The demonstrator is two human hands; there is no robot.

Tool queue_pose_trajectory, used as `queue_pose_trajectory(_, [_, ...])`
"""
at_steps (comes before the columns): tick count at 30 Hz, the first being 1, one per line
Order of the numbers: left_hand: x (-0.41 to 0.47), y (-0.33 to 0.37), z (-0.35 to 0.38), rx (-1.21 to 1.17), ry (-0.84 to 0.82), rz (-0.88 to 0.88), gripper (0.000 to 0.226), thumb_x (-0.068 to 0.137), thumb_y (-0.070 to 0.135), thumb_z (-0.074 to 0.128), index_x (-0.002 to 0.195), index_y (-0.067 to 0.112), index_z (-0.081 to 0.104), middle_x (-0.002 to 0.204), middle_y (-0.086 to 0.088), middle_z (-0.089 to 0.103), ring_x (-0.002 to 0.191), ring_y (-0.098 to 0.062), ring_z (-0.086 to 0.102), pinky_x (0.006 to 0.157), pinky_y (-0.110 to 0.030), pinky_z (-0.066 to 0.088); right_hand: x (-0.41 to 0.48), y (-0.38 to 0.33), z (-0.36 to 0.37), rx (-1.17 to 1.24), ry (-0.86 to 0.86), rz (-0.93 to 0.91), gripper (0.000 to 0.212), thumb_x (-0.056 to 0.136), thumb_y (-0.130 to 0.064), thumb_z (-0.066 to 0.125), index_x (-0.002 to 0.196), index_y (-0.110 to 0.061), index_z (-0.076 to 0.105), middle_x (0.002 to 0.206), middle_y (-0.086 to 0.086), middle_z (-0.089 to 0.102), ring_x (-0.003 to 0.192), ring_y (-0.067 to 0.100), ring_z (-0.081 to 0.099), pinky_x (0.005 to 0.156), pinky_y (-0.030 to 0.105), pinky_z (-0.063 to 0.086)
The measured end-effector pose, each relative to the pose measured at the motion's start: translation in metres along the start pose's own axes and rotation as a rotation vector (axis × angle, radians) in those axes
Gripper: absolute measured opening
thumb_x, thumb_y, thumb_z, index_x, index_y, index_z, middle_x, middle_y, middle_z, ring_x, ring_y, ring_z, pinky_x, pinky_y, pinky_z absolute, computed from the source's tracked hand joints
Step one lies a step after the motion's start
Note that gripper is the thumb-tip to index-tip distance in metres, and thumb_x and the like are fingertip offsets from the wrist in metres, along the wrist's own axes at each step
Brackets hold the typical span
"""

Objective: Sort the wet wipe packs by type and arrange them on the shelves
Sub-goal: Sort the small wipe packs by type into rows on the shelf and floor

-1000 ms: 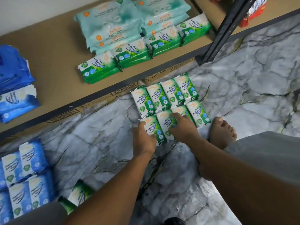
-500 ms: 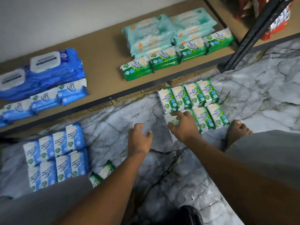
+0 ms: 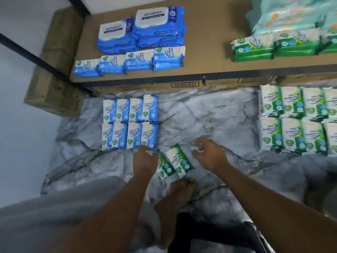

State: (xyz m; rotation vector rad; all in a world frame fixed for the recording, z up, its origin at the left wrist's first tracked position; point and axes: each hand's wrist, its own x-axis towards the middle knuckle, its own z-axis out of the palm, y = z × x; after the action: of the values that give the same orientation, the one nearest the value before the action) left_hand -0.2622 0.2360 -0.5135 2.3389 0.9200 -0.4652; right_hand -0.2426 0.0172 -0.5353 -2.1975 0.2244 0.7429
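A person crouches over a grey veined marble floor [image 3: 209, 115] with both bare arms stretched forward. Two small green-and-white pine wipe packs [image 3: 179, 161] lie tilted side by side on the floor between the hands, just ahead of a bare foot [image 3: 180, 192]. The left hand [image 3: 145, 161] hangs with its fingers bent downward at the upper left edge of the nearer pack; its grip cannot be told, since motion blur hides whether the fingertips close on the wrapper. The right hand [image 3: 209, 156] hovers just right of the two packs, its grip loose and empty, fingers spread and lightly curled.

Left of the hands, eight small blue-and-white wipe packs [image 3: 129, 123] lie flat in two rows of four (the near right corner almost meets the left hand). Well off to the right, a larger block of green-and-white packs [image 3: 295, 121] lies in two rows and runs out of view.

On the brown board shelf [image 3: 200, 52] above the floor, two stacks of large blue lidded packs [image 3: 142, 28] stand at the back with a row of small blue packs [image 3: 129, 63] before them. Farther right on the shelf are stacked green packs [image 3: 273, 46] and, behind them, pale teal packs [image 3: 291, 13]. Flattened cardboard boxes [image 3: 164, 86] show under the shelf edge.
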Motion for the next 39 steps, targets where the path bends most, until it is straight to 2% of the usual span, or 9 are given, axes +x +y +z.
queue_pose_trajectory(3, [0.007, -0.032, 0.009, -0.008, -0.010, -0.126, 0.035, 0.085, 0.027, 0.066, 0.115, 0.013, 0.056, 0.111, -0.017, 0.064, 0.107, -0.034, 0.060, 0.090, -0.036, 0.047, 0.005, -0.002, 0.029, 0.012, -0.102, 0.040, 0.050, 0.089, -0.034, 0.065, 0.134, -0.020, 0.048, 0.110, 0.010, 0.059, 0.096, 0.028, 0.060, 0.081, 0.033, 0.047])
queue_pose_trajectory(9, [0.013, -0.053, 0.033, -0.074, -0.047, -0.295, 0.037, 0.086, 0.029, 0.069, 0.110, 0.017, 0.044, 0.111, -0.014, 0.065, 0.104, -0.032, 0.061, 0.084, -0.034, 0.047, 0.017, -0.003, 0.069, -0.012, -0.118, 0.132, 0.062, 0.087, -0.030, 0.064, 0.142, -0.019, 0.037, 0.136, 0.016, 0.045, 0.122, 0.036, 0.046, 0.095, 0.042, 0.044])
queue_pose_trajectory(16, [0.017, -0.041, 0.058, -0.081, -0.034, -0.309, 0.047, 0.078, 0.029, 0.076, 0.108, 0.019, 0.042, 0.109, -0.009, 0.064, 0.103, -0.032, 0.061, 0.090, -0.038, 0.049, 0.030, -0.009, 0.091, -0.060, -0.099, 0.185, 0.078, 0.083, -0.027, 0.065, 0.148, -0.021, 0.021, 0.134, 0.019, 0.046, 0.120, 0.040, 0.049, 0.100, 0.046, 0.043])
queue_pose_trajectory(22, [0.006, -0.015, 0.069, -0.174, 0.018, -0.281, 0.049, 0.080, 0.007, 0.070, 0.116, 0.014, 0.038, 0.120, -0.015, 0.046, 0.098, -0.030, 0.054, 0.073, -0.027, 0.039, 0.028, -0.002, 0.087, 0.006, -0.057, 0.222, 0.070, 0.083, -0.024, 0.065, 0.140, -0.027, 0.023, 0.126, 0.012, 0.055, 0.112, 0.037, 0.056, 0.095, 0.048, 0.044])
queue_pose_trajectory(25, [0.000, -0.001, 0.070, -0.138, 0.006, -0.207, 0.043, 0.082, 0.009, 0.065, 0.107, 0.021, 0.033, 0.108, -0.015, 0.055, 0.095, -0.036, 0.059, 0.075, -0.036, 0.044, 0.025, 0.004, 0.072, 0.054, -0.044, 0.216, 0.067, 0.083, -0.022, 0.064, 0.136, -0.028, 0.023, 0.119, 0.015, 0.059, 0.104, 0.038, 0.060, 0.092, 0.049, 0.047])
queue_pose_trajectory(29, [-0.013, 0.035, 0.066, -0.132, -0.029, -0.087, 0.034, 0.089, 0.008, 0.058, 0.105, 0.022, 0.031, 0.076, -0.001, 0.053, 0.073, -0.027, 0.057, 0.067, -0.033, 0.039, 0.018, 0.011, 0.032, 0.087, 0.032, 0.238, 0.065, 0.081, -0.022, 0.062, 0.130, -0.034, 0.021, 0.116, 0.015, 0.060, 0.100, 0.037, 0.062, 0.092, 0.051, 0.049])
queue_pose_trajectory(32, [-0.023, 0.070, 0.065, -0.142, -0.060, 0.077, 0.029, 0.089, 0.006, 0.059, 0.110, 0.020, 0.044, 0.090, -0.006, 0.061, 0.088, -0.031, 0.060, 0.071, -0.032, 0.042, 0.011, 0.020, -0.008, 0.095, 0.110, 0.201, 0.065, 0.084, -0.022, 0.062, 0.135, -0.031, 0.023, 0.116, 0.015, 0.056, 0.099, 0.040, 0.061, 0.087, 0.048, 0.050])
queue_pose_trajectory(35, [-0.032, 0.109, 0.068, -0.123, -0.079, 0.184, 0.024, 0.090, 0.009, 0.059, 0.112, 0.018, 0.060, 0.109, -0.013, 0.067, 0.100, -0.033, 0.062, 0.075, -0.031, 0.045, 0.003, 0.030, -0.052, 0.196, 0.190, 0.163, 0.064, 0.081, -0.025, 0.060, 0.129, -0.040, 0.021, 0.111, 0.019, 0.060, 0.091, 0.040, 0.063, 0.084, 0.053, 0.052])
queue_pose_trajectory(39, [-0.057, 0.160, 0.083, -0.151, -0.129, 0.290, 0.023, 0.091, 0.013, 0.061, 0.112, 0.021, 0.064, 0.108, -0.009, 0.069, 0.092, -0.029, 0.063, 0.069, -0.026, 0.043, -0.012, 0.052, -0.111, 0.215, 0.306, 0.164, 0.056, 0.085, -0.021, 0.059, 0.128, -0.036, 0.028, 0.099, 0.011, 0.059, 0.085, 0.037, 0.061, 0.072, 0.044, 0.052])
